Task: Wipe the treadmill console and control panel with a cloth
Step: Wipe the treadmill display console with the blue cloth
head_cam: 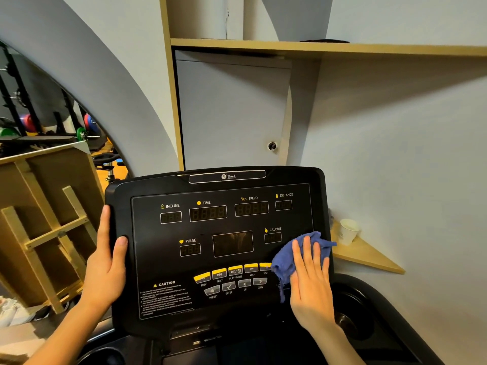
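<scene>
The black treadmill console fills the middle of the head view, with dark readout windows above and the control panel buttons, yellow and grey, lower down. My left hand grips the console's left edge, thumb on the front face. My right hand lies flat with straight fingers on a crumpled blue cloth, pressing it against the console's right side just below the CALORIE window. Part of the cloth hangs down past the buttons.
A white paper cup stands on a small wooden corner shelf right of the console. A grey cabinet door and wooden shelving are behind it. A wooden frame and weight rack sit at left. A cup holder lies below right.
</scene>
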`<state>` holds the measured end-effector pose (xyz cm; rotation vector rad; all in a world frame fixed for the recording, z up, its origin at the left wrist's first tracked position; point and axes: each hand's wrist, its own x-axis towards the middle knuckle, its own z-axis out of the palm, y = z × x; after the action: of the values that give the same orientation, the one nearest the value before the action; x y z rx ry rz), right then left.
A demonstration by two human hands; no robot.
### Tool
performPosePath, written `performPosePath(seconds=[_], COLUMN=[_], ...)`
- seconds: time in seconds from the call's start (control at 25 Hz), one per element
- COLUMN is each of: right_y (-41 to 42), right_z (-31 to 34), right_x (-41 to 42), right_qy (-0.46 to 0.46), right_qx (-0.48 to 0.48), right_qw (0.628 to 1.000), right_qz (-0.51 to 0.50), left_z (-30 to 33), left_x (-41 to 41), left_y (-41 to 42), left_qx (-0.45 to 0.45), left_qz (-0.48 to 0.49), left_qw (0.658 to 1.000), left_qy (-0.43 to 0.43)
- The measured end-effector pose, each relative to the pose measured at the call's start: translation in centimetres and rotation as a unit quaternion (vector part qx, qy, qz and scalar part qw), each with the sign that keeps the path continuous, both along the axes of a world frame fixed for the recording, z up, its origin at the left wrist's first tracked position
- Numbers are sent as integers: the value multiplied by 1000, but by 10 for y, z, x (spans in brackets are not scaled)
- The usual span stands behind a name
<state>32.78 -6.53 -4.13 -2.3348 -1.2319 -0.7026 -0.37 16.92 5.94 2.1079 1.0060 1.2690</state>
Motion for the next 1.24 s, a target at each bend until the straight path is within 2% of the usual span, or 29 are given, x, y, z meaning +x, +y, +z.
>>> performPosePath(seconds=[0.16,0.52,0.8,1.24], right_y=[17,74,112,153], right_z=[43,121,139,148], right_x=[4,18,-15,-80], right_qy=[46,42,102,81], right_qx=[33,105,162,162], right_qw=[998,993,978,982], right_qz=[1,-37,-78,-54], left_z=[0,1,-2,-4], left_x=[-1,-1,-2,0], left_y=[-1,0,4,7], left_qx=[-4,-3,-22,-21], left_qz=[-1,-30,-37,-49], left_qw=[1000,999,998,997], left_qy=[-5,-23,-35,-48])
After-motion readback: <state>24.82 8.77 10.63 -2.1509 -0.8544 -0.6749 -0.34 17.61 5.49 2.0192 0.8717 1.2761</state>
